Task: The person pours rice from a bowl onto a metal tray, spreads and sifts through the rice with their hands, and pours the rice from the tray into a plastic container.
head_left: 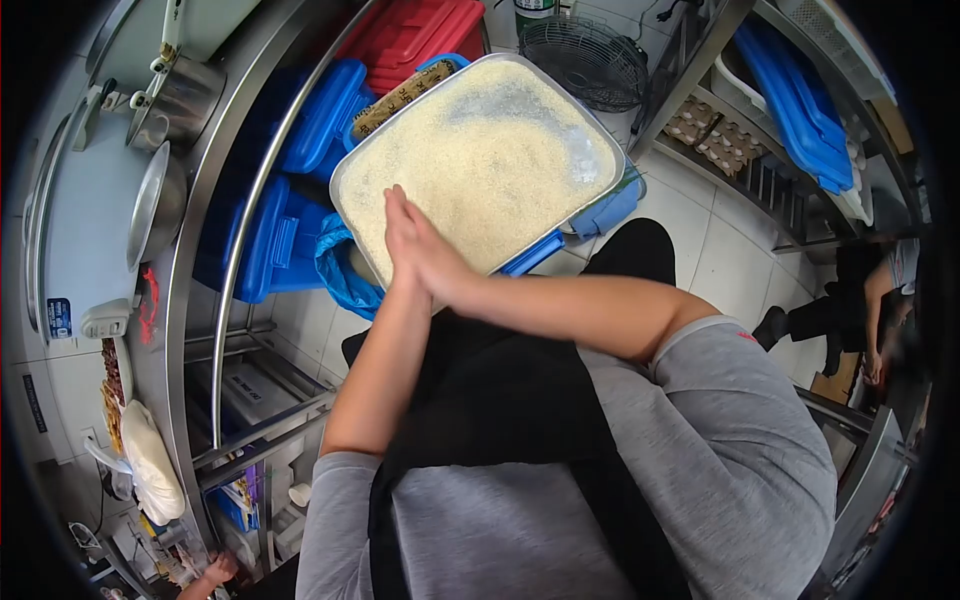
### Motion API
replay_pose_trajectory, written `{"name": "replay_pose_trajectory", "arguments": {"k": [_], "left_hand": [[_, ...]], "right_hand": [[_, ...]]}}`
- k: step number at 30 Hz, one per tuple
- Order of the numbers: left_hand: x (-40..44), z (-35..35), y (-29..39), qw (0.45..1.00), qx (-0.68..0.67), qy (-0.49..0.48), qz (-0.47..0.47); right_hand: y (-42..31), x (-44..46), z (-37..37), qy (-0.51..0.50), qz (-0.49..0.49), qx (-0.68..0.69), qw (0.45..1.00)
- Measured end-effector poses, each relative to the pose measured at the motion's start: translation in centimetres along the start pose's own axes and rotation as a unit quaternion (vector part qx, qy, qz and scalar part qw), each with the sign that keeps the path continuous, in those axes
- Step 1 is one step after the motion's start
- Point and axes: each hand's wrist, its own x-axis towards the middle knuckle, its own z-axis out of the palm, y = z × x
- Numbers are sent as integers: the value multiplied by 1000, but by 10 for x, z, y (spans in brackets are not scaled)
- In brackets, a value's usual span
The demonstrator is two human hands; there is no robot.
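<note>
My left hand (398,235) and my right hand (437,262) are pressed palm to palm, fingers straight and pointing away from me. They are over the near left part of a large metal tray (606,150). Pale yellow crumbs (490,170), like breadcrumbs, spread across the tray, thinner at the far side and right, where bare metal shows. Whether anything lies between the palms is hidden.
Blue lidded bins (270,240) and a red bin (425,40) stand beside the tray. A blue plastic bag (345,270) hangs at its left. A steel counter (190,200) runs along the left, a black fan (583,62) stands behind, and another person's arm (875,310) shows at right.
</note>
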Motion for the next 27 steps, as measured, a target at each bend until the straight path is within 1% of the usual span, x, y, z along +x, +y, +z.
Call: {"name": "replay_pose_trajectory", "arguments": {"k": [2,3,4,5,6,7,8,9,10,11,12,13,15,16,18,19,20,21,22,23,24,25,26,27], "left_hand": [[-35,30,5,988,135,-74,-13],[-49,42,5,983,156,-91,-9],[-49,42,7,985,145,-97,8],[-33,28,0,986,142,-91,4],[-20,16,3,996,61,-67,-4],[-9,5,5,999,-14,-27,-23],[-7,3,7,999,-11,-27,-36],[-17,16,18,997,24,-58,-41],[-32,28,26,989,75,-118,-40],[-49,43,37,979,49,-195,-46],[-60,52,54,933,-118,-330,-80],[-70,61,72,841,-259,-450,-154],[-84,73,103,839,-345,-404,-119],[-85,73,116,837,-348,-407,-116],[-79,65,138,841,-370,-382,-96],[-76,64,140,839,-372,-385,-97],[-72,63,140,848,-350,-390,-79],[-69,60,140,857,-328,-393,-62],[-60,52,138,856,-330,-393,-64],[-48,35,129,919,-146,-366,5],[-37,18,120,942,49,-328,60],[-23,0,108,939,216,-244,109],[-7,-28,87,921,347,-119,134],[5,-60,64,891,436,-8,123]], "right_hand": [[-1,20,-12,-55,56,22,997],[-1,23,-13,-86,83,31,992],[5,15,-9,-89,83,29,992],[20,-6,-3,-110,-5,-22,994],[35,-27,2,-131,-92,-73,984],[37,-29,4,-142,-136,-98,976],[39,-32,5,-150,-181,-122,964],[35,-18,1,-139,-194,-114,964],[29,-2,-5,-127,-205,-105,965],[30,54,-21,-78,-96,46,991],[-12,54,-37,-110,-20,243,964],[-39,36,-42,-157,-114,280,940],[-80,18,-65,-284,-178,335,881],[-92,9,-71,-285,-180,330,882],[-106,-10,-80,-361,-224,326,844],[-109,-15,-83,-383,-223,327,835],[-111,-17,-86,-381,-225,325,836],[-112,-20,-88,-406,-205,343,822],[-113,-21,-91,-432,-184,361,806],[-114,-21,-95,-431,-183,360,807],[-115,-18,-103,-371,-196,301,856],[-117,-14,-113,-309,-205,238,897],[-112,1,-130,-153,-274,12,949],[-102,21,-153,13,-324,-214,921]]}}
